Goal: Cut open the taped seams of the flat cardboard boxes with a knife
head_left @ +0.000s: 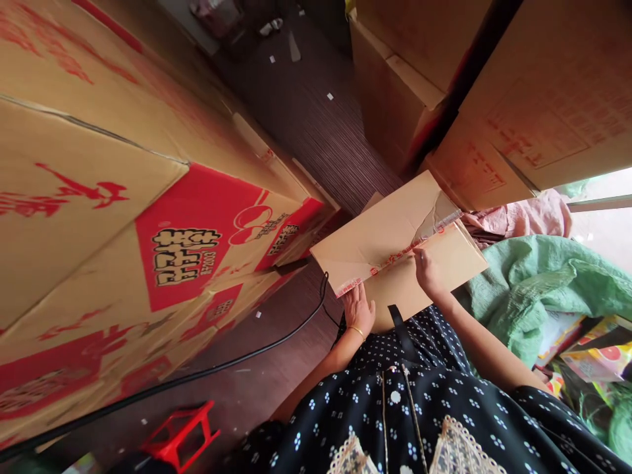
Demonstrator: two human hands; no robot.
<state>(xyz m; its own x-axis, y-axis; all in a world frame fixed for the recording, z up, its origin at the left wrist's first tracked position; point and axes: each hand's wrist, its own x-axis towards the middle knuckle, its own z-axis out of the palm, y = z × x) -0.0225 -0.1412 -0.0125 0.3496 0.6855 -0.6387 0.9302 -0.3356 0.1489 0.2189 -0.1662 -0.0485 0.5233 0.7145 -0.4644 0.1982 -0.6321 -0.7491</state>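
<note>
A cardboard carton (380,224) lies before my lap, its upper face tilted away from me. Clear tape with red print (390,262) runs along that face's near edge, and a torn, wrinkled patch (432,217) shows near its right end. My left hand (359,311), a thin bangle at its wrist, lies with fingers stretched over the left end of the taped edge. Close to the middle of the tape, my right hand (427,271) is closed in a pinch against the cardboard. Whatever is between its fingers is too small to make out.
Tall stacks of printed cartons stand at left (187,230) and upper right (543,105). A black cable (237,361) crosses from lower left toward the carton. Green woven sacking (538,283) is heaped at right. A red stool (182,434) stands on the dark floor (316,125), among scraps.
</note>
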